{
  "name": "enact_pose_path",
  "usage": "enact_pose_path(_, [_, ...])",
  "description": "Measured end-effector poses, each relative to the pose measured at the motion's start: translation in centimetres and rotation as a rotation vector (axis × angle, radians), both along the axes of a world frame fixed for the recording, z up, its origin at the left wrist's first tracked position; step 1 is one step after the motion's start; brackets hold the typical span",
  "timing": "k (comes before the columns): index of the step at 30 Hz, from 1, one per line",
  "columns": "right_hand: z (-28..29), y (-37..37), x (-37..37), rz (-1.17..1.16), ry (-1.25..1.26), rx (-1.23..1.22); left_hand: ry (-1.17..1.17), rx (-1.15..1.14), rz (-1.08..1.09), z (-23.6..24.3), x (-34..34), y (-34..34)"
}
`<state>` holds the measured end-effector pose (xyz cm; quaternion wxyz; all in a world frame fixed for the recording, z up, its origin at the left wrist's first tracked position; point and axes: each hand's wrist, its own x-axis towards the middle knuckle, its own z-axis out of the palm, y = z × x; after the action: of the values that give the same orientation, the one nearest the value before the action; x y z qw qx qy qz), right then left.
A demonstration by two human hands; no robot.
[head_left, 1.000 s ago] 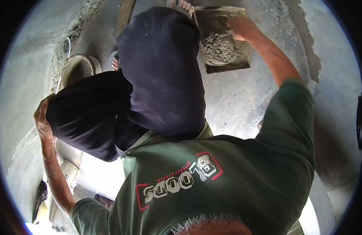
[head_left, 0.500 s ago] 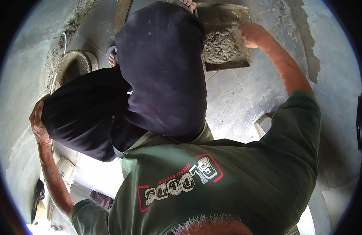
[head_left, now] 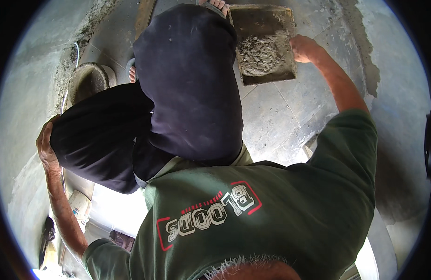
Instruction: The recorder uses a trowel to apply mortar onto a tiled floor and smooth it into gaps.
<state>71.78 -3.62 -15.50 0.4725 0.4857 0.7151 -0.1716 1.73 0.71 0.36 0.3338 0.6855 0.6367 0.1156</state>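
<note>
A square, mud-caked tray (head_left: 262,8) lies on the floor ahead and holds a heap of wet grey mortar (head_left: 260,57). At its right rim my right hand (head_left: 304,48) is closed in a fist, knuckles toward the mortar. Its grip is mostly hidden; a greyish flat patch shows between the fist and the heap, too unclear to name. My left hand (head_left: 47,147) rests on the outside of my bent left knee (head_left: 80,135), fingers lying along the dark trouser cloth, holding nothing.
A mortar-crusted bucket (head_left: 88,84) stands left of my legs, beside a thin white cable (head_left: 77,56). Rough mortar strips (head_left: 360,46) edge the tiled floor along both walls. A wooden board (head_left: 144,17) lies ahead. Behind my left arm sits a pale container (head_left: 80,205).
My right hand has shifted slightly right and nearer to me, from over the tray's edge to its outer side. My left hand stays on the knee.
</note>
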Motion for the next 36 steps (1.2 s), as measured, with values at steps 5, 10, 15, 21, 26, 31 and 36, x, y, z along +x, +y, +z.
enact_pose_path(5, [4.0, -1.2, -1.7, -0.184, 0.007, 0.188, -0.205, -0.192, 0.266, -0.3, -0.4, 0.1])
enact_pose_path(10, [1.0, 2.3, -7.1, -0.144, 0.133, 0.339, -0.033, -0.014, 0.024, -0.3, -0.8, 0.5])
enact_pose_path(15, [-1.1, 0.5, -8.2, 0.016, 0.267, 0.36, -0.03, -0.019, -0.028, -0.3, -1.7, -0.3])
enact_pose_path(21, [-0.1, -5.1, -6.6, 0.059, 0.224, 0.252, -0.079, -0.06, 0.056, -0.7, -1.5, 0.3])
enact_pose_path(26, [2.2, -9.5, -5.8, -0.147, 0.176, 0.36, -0.142, -0.118, 0.171, -0.3, -1.7, -0.2])
enact_pose_path(31, [0.2, -15.0, -3.5, -0.39, 0.222, 0.797, -0.218, -0.116, 0.188, -1.1, -2.4, 0.2])
enact_pose_path(36, [-8.9, -20.1, -8.2, -1.19, 0.854, 0.756, 0.01, 0.111, -0.195, -1.5, -3.5, 0.4])
